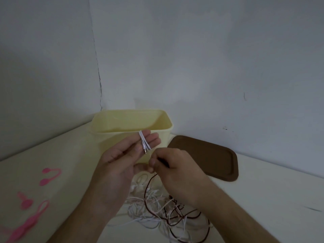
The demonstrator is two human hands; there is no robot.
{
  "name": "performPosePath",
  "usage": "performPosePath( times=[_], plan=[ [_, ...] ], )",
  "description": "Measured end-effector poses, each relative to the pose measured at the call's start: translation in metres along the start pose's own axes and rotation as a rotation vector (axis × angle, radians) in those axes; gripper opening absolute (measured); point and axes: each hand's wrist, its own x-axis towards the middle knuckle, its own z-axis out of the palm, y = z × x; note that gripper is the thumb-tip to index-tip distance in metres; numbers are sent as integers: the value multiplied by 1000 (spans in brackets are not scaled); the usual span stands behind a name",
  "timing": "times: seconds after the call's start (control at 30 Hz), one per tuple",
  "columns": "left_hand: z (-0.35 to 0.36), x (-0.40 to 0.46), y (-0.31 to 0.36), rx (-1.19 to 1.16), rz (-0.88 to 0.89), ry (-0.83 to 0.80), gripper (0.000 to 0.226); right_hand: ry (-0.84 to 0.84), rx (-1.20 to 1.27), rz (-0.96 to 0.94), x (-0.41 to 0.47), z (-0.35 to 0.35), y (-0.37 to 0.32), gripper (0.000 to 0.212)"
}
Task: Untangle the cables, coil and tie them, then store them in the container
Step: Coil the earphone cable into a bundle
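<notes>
Both hands are raised above the tabletop (263, 181), just in front of the near wall of a pale yellow plastic container (122, 130) that stands open-topped toward the far middle, close to the wall corner.

The left hand (122, 158) is turned palm-up with its fingers mostly extended. A short folded bundle of white cable (144, 140) lies across those fingers, with a metal jack plug (145, 150) pointing down toward the palm, and the thumb appears to press the strands against the fingers.

The right hand (173, 165) sits just to the right of and slightly nearer than the left, nearly touching it. Its thumb and forefinger are curled together in a pinch on a thin strand. Blur makes it hard to tell whether that is the white cable or the dark brown cable (149, 188), which curves down from just under the fingertips.

Below and between both wrists, a tangled heap of cables (157, 213), white and dark brown strands mixed together, lies on the tabletop, spreading toward the near right.

A brown rectangular lid (210, 156) lies flat to the right of the container, just beside it. At the near left, well apart from the hands, several pink cable ties (35, 204) lie scattered on the tabletop.
</notes>
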Motion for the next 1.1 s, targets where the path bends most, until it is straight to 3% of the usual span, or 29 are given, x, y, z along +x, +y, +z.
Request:
performPosePath(
  times=[0.1,0.2,0.33,0.43,0.53,0.6,0.77,0.9,0.97,1.1],
  plan=[
    [-1,0,-6,343,36,42,30,-7,-68,-25,0,-4,-5,29],
    [3,-3,-10,418,-17,-26,34,65,-6,-36,-1,-17,-7,32],
    [0,-3,-10,281,-90,-94,39,151,48,-14,0,-26,-5,30],
    [0,-5,-4,40,-107,-149,31,196,148,-6,2,-24,1,31],
    [0,-4,3,-183,-72,-143,37,152,195,7,2,-15,3,29],
    [-2,0,3,-207,-44,-132,44,68,142,14,0,-7,2,27],
    [-2,1,-5,239,53,-33,31,-38,-87,-24,-2,-1,-5,31],
    [1,-3,-18,464,50,-103,35,-4,-94,-58,-2,-11,-4,31],
    [3,-4,-17,404,41,-102,33,-9,-70,-37,-2,-14,-2,33],
    [-1,1,-1,16,-1,-46,41,-58,-42,-7,-2,-7,-2,30]
  ],
)
